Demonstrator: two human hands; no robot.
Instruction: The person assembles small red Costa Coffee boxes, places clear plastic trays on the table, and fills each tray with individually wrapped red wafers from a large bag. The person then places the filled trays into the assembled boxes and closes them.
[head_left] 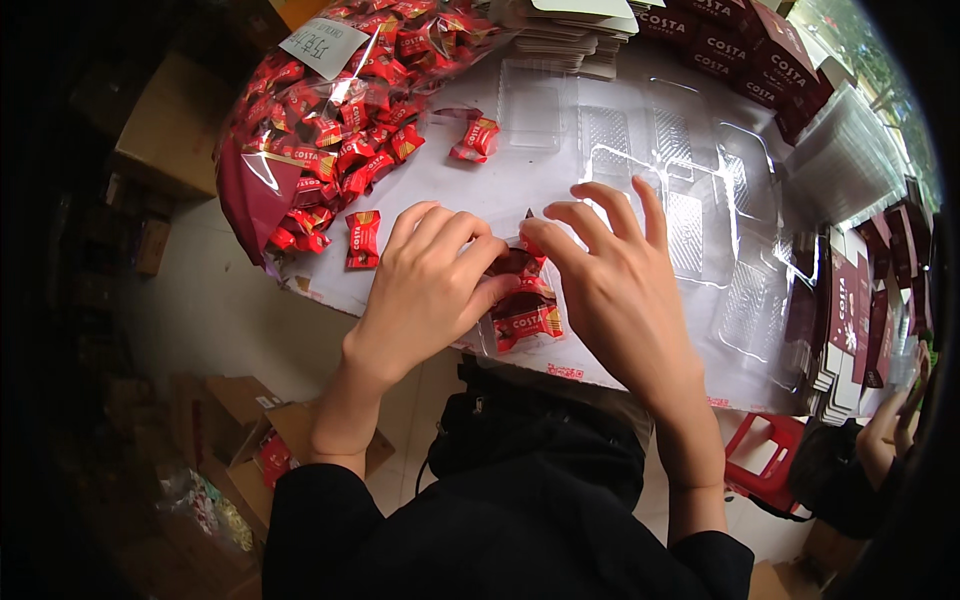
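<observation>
Between my hands, near the table's front edge, several small red wrapped packets point(528, 325) sit in a row in what looks like a clear plastic tray point(487, 336). My left hand point(420, 280) has its fingers curled and its thumb pressed toward the forefinger, at a packet point(518, 262) in the row; the fingers partly cover it. Over the right side of the row is my right hand point(620, 275), fingers spread, its forefinger tip touching or just above the farthest packet point(532, 240). Left of my left hand lies one loose packet point(363, 240), and another packet point(475, 140) lies farther back.
A large clear bag point(340, 110) of red packets fills the table's left. Several clear trays point(690, 225) lie right, beside a tray stack point(850, 150). Dark red boxes point(720, 45) and flat cartons point(845, 310) line the edges. Another person's arm point(880, 440) and a red stool point(765, 455) are right.
</observation>
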